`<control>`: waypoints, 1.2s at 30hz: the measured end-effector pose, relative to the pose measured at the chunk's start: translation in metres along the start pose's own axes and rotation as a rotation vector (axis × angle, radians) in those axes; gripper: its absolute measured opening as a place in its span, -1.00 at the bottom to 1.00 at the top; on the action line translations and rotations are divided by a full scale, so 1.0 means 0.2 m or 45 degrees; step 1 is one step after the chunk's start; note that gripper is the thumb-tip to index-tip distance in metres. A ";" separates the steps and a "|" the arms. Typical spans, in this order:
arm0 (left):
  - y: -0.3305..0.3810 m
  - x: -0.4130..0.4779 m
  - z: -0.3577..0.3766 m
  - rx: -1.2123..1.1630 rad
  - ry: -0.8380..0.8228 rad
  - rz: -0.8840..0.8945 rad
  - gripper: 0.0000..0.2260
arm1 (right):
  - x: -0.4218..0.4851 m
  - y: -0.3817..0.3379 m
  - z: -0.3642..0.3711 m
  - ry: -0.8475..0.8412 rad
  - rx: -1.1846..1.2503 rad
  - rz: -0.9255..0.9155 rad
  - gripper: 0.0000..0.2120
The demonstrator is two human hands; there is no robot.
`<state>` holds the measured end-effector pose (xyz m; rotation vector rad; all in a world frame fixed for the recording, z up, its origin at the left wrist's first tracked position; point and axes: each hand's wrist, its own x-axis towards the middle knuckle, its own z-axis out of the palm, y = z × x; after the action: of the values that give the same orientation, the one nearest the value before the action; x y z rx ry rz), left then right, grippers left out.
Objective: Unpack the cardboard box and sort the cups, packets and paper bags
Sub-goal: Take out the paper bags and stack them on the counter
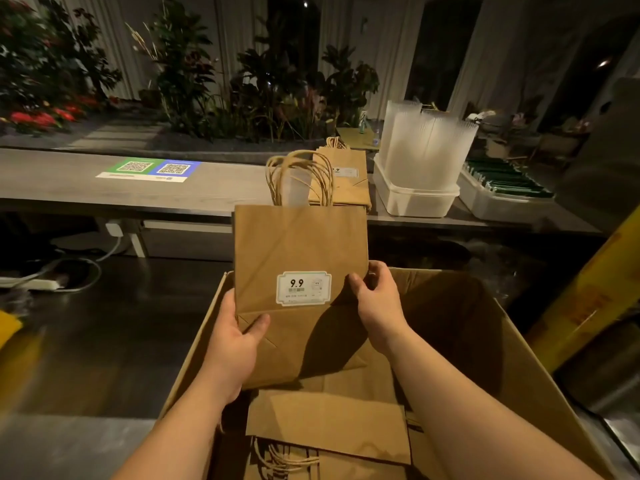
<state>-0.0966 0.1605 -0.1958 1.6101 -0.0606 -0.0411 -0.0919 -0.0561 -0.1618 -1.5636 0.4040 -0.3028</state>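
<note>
Brown paper bags (300, 258) stand lifted above the box (519, 344), left hand (230, 344) and right hand (375, 299) pinching opposite sides, thumbs in front. The two-sided grip probably keeps the floppy bundle together for the pile (341, 181) beyond the fingers.

One box (519, 341) is counted. Two tubs (412, 199) are noted: one of cup stacks (426, 147), some four; one of packets (502, 180), uncountable. Bags (294, 247) are seen in three lots: held, on the surface (104, 188), in the box.
</note>
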 end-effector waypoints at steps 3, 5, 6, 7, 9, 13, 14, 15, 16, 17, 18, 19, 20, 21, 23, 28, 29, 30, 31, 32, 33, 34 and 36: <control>0.01 -0.01 -0.03 -0.040 0.106 0.178 -0.60 | 0.01 0.05 -0.04 -0.011 0.066 0.006 -0.83; 0.01 -0.01 -0.05 -0.064 0.155 0.239 -0.63 | -0.01 0.19 -0.11 -0.058 -0.255 -0.047 -0.80; 0.01 -0.01 -0.06 -0.067 0.181 0.258 -0.63 | -0.04 0.27 -0.14 -0.174 -0.569 -0.063 -0.75; 0.01 -0.01 -0.06 -0.070 0.203 0.268 -0.63 | -0.06 0.37 -0.17 -0.367 -0.874 -0.038 -0.64; 0.00 0.00 -0.06 -0.063 0.228 0.267 -0.63 | -0.12 0.51 -0.17 -0.845 -1.330 0.090 -0.31; -0.02 0.01 -0.06 -0.069 0.257 0.244 -0.61 | -0.23 0.65 -0.01 -1.440 -2.112 -0.016 0.14; -0.02 0.00 -0.07 -0.071 0.263 0.245 -0.61 | -0.24 0.66 0.02 -1.479 -2.186 -0.046 0.16; -0.02 0.00 -0.07 -0.066 0.266 0.246 -0.61 | -0.24 0.66 0.04 -1.495 -2.223 -0.066 0.14; -0.01 0.00 -0.07 -0.057 0.268 0.246 -0.61 | -0.24 0.64 0.05 -1.510 -2.260 -0.085 0.10; -0.01 0.01 -0.07 -0.054 0.265 0.241 -0.61 | -0.24 0.61 0.05 -1.519 -2.297 -0.116 0.01; -0.01 0.00 -0.07 -0.055 0.263 0.232 -0.61 | -0.25 0.57 0.05 -1.524 -2.303 -0.124 -0.12; -0.01 0.00 -0.07 -0.058 0.263 0.228 -0.62 | -0.26 0.52 0.05 -1.513 -2.275 -0.102 -0.27; -0.01 0.00 -0.07 -0.056 0.261 0.233 -0.62 | -0.28 0.47 0.04 -1.500 -2.230 -0.029 -0.41; -0.01 0.00 -0.07 -0.055 0.253 0.239 -0.62 | -0.28 0.42 0.03 -1.496 -2.176 0.054 -0.52; 0.00 0.00 -0.06 -0.054 0.232 0.252 -0.61 | -0.29 0.30 0.01 -1.427 -2.117 0.080 -0.66; 0.00 -0.02 -0.05 -0.005 0.136 0.256 -0.61 | -0.30 0.03 -0.08 -0.709 -2.041 -0.625 -0.85; -0.01 -0.02 -0.05 0.002 0.107 0.239 -0.58 | -0.29 -0.01 -0.09 -0.576 -2.001 -0.777 -0.87; -0.01 -0.02 -0.05 0.002 0.081 0.208 -0.57 | -0.28 -0.06 -0.10 -0.454 -1.963 -0.918 -0.87; -0.01 -0.02 -0.05 0.006 0.062 0.176 -0.57 | -0.26 -0.10 -0.10 -0.346 -1.924 -1.043 -0.86; 0.00 -0.03 -0.04 0.015 0.041 0.148 -0.58 | -0.24 -0.15 -0.09 -0.262 -1.884 -1.145 -0.83; 0.01 -0.04 -0.04 0.013 0.011 0.119 -0.58 | -0.22 -0.20 -0.08 -0.237 -1.864 -1.228 -0.80; 0.02 -0.05 -0.03 -0.012 -0.025 0.086 -0.60 | -0.21 -0.24 -0.05 -0.276 -1.871 -1.294 -0.79; 0.04 -0.07 -0.02 -0.107 -0.101 0.033 -0.62 | -0.20 -0.32 0.02 -0.475 -1.934 -1.364 -0.84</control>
<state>-0.1104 0.1655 -0.1875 1.5232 -0.1398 -0.0864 -0.1213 -0.0358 -0.0966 -3.1796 -0.7858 -0.5431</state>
